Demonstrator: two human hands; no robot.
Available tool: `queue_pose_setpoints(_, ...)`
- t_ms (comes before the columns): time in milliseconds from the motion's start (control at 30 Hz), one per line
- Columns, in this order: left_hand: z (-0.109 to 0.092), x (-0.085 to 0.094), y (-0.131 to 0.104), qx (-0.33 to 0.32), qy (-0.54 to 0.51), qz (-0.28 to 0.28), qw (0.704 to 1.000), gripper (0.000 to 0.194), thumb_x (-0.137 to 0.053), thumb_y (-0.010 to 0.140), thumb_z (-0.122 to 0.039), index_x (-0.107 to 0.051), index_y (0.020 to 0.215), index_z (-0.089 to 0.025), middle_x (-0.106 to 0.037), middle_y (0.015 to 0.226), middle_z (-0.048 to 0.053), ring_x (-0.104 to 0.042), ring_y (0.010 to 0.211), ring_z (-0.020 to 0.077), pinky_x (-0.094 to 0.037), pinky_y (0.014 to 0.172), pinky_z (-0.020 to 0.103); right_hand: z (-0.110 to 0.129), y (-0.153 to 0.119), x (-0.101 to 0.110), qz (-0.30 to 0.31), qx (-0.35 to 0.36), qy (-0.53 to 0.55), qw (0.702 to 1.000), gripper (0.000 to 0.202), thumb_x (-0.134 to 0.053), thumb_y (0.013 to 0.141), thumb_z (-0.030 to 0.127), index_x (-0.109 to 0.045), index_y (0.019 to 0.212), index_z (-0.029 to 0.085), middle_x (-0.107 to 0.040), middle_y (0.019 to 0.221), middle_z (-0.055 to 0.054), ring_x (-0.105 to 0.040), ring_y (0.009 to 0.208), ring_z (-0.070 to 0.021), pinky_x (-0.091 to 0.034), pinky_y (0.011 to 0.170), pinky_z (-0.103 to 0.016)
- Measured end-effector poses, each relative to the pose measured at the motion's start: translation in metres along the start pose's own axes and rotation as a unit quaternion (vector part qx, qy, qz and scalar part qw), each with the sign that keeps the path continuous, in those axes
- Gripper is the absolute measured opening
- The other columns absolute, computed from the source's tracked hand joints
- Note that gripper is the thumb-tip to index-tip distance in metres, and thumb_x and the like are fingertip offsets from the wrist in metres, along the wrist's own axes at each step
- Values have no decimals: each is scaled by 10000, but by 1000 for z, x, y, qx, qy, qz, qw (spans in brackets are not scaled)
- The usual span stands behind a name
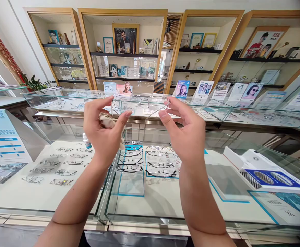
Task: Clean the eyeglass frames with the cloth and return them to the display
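Note:
A pair of thin-rimmed eyeglasses (pixel 140 102) is held up between my two hands, above the glass display counter. My left hand (pixel 102 128) grips the left side of the frame near the fingertips, and a crumpled beige cloth (pixel 108 120) is tucked in its palm. On the other side, my right hand (pixel 184 128) has its thumb and fingers around the right side of the glasses. One thin temple slants down by the right thumb. The clear lenses are hard to make out against the background.
Beneath my arms, a glass display case (pixel 136 216) holds rows of eyeglasses (pixel 160 173). A small white bottle (pixel 87 141) stands left of my left hand. An open white box (pixel 258 159) lies at right. Beyond are another glass counter (pixel 62 113) and wooden shelves (pixel 124 54).

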State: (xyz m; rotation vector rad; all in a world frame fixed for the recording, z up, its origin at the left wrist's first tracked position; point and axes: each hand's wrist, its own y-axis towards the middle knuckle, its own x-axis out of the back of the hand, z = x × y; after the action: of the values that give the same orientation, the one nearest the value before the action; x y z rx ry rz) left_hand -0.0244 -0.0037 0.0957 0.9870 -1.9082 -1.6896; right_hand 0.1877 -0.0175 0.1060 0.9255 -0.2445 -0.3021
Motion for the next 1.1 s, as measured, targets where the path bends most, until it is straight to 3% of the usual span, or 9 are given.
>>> queue_pose_setpoints(433,0,0,1,40,-64,-12,997,415,-919,858,-478,-752,1196,-304,-708,1105,55,-675,1014,268,-543,852,444,0,-1,-4,19,-18,-45,999,505,-750,977,568,-751,1406,303,-822,1321,-90,-784,1228,-298,-667,968,-495)
queue_pose_setpoints(1100,2,-2,0,60,-54,-7,997,420,-912,863,-474,-763,1204,-279,-715,1085,49,-612,806,199,-539,792,417,0,-2,-8,-9,12,-55,998,479,-747,989,517,-736,1414,296,-813,1296,-87,-806,1120,-272,-689,909,-470)
